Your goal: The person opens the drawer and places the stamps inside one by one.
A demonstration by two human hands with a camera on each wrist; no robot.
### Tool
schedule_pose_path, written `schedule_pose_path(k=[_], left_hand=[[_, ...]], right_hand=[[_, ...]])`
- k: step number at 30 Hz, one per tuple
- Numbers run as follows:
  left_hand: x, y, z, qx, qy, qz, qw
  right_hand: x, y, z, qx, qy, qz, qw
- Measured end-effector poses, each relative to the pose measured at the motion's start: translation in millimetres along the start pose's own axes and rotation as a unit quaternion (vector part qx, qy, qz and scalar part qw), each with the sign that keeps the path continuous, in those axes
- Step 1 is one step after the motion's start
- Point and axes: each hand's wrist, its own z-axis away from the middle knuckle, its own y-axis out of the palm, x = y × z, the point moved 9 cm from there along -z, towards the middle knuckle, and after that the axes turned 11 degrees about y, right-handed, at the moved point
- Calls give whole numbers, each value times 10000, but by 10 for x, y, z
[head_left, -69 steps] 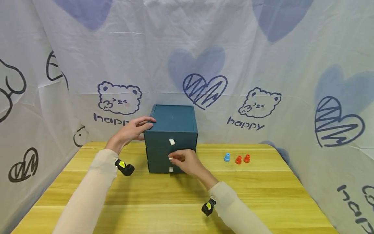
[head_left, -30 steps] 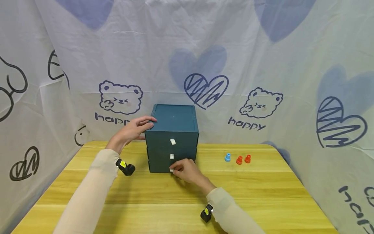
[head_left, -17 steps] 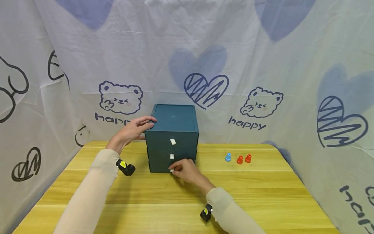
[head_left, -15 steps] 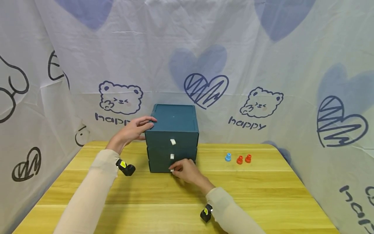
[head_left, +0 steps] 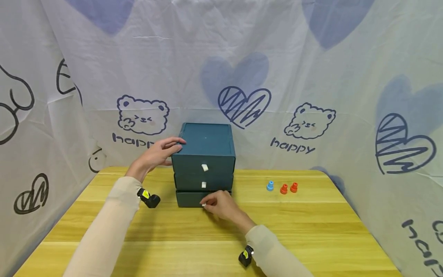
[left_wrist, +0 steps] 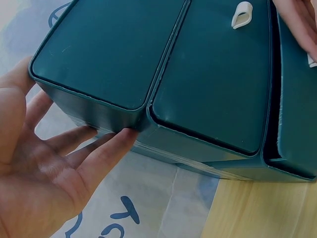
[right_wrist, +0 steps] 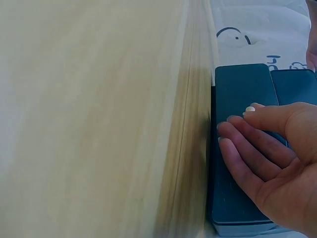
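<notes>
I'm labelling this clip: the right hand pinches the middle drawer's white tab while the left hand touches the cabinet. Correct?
One slip: the head view shows the right hand pinching the white tab of the bottom drawer, not the middle one. The left hand does touch the cabinet.

Left hand (head_left: pixel 156 155) spread, fingers apart; right hand (head_left: pixel 222 204) pinches, its fingers bent

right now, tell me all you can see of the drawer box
The drawer box is dark teal, apparently plastic, with three stacked drawers and white loop tabs on the fronts. It stands upright on the wooden table. The upper two drawers look closed; the bottom drawer is slightly out. The left hand touches the box's upper left edge; the right hand pinches the bottom tab.
</notes>
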Motion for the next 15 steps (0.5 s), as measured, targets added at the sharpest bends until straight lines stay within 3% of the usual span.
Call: schedule_pose_path(k=[15], left_hand=[[-2,-3,0,-9,-40,-74,10000]], right_hand=[[88,56,258,310,-4,-109,9995]])
